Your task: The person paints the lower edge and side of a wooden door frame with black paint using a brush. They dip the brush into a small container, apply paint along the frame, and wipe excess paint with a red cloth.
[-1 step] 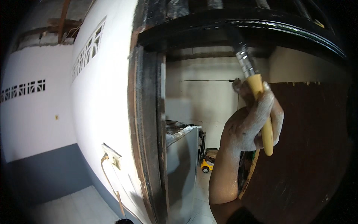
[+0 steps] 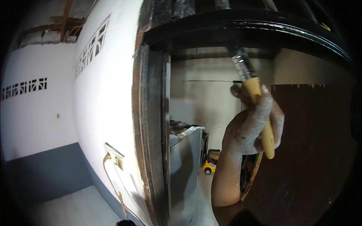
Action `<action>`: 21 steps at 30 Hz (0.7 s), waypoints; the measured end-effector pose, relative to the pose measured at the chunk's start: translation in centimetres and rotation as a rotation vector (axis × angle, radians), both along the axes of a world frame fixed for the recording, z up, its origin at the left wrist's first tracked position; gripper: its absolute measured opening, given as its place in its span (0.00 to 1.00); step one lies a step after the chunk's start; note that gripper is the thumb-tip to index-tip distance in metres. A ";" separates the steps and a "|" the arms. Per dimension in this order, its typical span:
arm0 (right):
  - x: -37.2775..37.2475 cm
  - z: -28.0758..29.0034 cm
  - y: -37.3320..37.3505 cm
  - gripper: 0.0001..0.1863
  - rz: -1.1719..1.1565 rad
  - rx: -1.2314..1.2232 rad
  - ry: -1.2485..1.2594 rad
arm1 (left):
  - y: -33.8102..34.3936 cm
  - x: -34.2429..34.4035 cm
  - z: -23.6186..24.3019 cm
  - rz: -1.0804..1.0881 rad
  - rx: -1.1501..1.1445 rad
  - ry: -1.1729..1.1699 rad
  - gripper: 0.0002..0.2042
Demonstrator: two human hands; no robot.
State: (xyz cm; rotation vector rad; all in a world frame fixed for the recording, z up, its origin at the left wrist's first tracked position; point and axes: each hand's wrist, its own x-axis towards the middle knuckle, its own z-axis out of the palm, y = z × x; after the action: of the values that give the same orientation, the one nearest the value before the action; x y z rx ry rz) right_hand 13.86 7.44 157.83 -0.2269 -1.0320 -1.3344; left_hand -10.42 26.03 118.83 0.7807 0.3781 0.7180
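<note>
My right hand (image 2: 256, 122), dusted with white paint or powder, is raised and closed around the pale wooden handle of a paintbrush (image 2: 267, 137). The brush tilts up and to the left, its metal ferrule above my fingers. Its dark bristles reach the underside of the black crossbeam (image 2: 211, 35) over the doorway; against that dark surface I cannot make out their tips. Glossy wet-looking highlights run along the beam's edge. Below its left end stands the dark door post (image 2: 151, 113), partly brown and worn. My left hand is out of view.
A white wall (image 2: 109, 94) with a socket and hanging cable (image 2: 114, 156) lies left of the post. Through the doorway stand a grey cabinet-like block (image 2: 184, 169) and a yellow toy vehicle (image 2: 209, 167). A dark brown panel (image 2: 305, 150) fills the right side.
The brush and my right hand have shifted slightly left, with the bristles staying up by the crossbeam. The whole view has moved a little.
</note>
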 end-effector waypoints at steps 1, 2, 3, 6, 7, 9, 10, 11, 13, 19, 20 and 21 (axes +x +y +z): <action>0.0 -0.7 1.5 0.07 0.017 -0.044 0.033 | 0.3 -0.3 -0.5 -0.024 0.006 0.002 0.33; -0.2 -1.1 2.8 0.07 0.034 -0.088 0.065 | 1.0 -0.3 -1.2 -0.047 0.012 0.004 0.30; -0.7 -1.3 3.6 0.08 0.074 -0.200 0.105 | 1.3 -0.6 -1.6 -0.070 0.020 0.007 0.27; 0.5 -0.6 6.1 0.09 -0.029 -0.286 0.204 | -0.2 -1.1 0.8 0.212 0.969 0.272 0.17; 1.0 0.1 7.7 0.10 -0.002 -0.264 0.152 | 0.6 -1.1 0.3 0.211 0.814 0.242 0.16; 2.3 1.1 8.0 0.10 -0.049 -0.225 0.083 | 1.6 -0.6 -1.4 0.099 0.506 0.155 0.15; 2.1 1.5 8.3 0.10 -0.037 -0.232 0.054 | 1.7 -0.7 -1.5 0.099 0.464 0.135 0.15; 1.8 1.9 8.5 0.10 -0.027 -0.240 0.024 | 1.8 -0.9 -1.6 0.099 0.421 0.114 0.15; 1.5 2.6 9.1 0.11 0.055 -0.263 0.018 | 2.4 -1.2 -2.6 0.109 0.316 0.092 0.15; 1.6 2.9 9.3 0.14 0.246 -0.240 0.134 | 2.5 -2.0 -1.3 0.121 0.306 0.095 0.24; 1.6 2.8 9.5 0.12 0.182 -0.241 0.140 | 1.7 -2.1 0.1 0.195 0.605 0.196 0.27; 1.6 2.6 9.6 0.10 0.118 -0.243 0.145 | 1.3 -2.2 0.8 0.266 0.904 0.297 0.30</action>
State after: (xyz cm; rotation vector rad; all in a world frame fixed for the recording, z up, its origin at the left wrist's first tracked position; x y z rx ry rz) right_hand 15.42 17.02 160.48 -0.4323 -1.0665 -1.0701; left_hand -12.60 27.33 119.58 1.7257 0.4278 1.0389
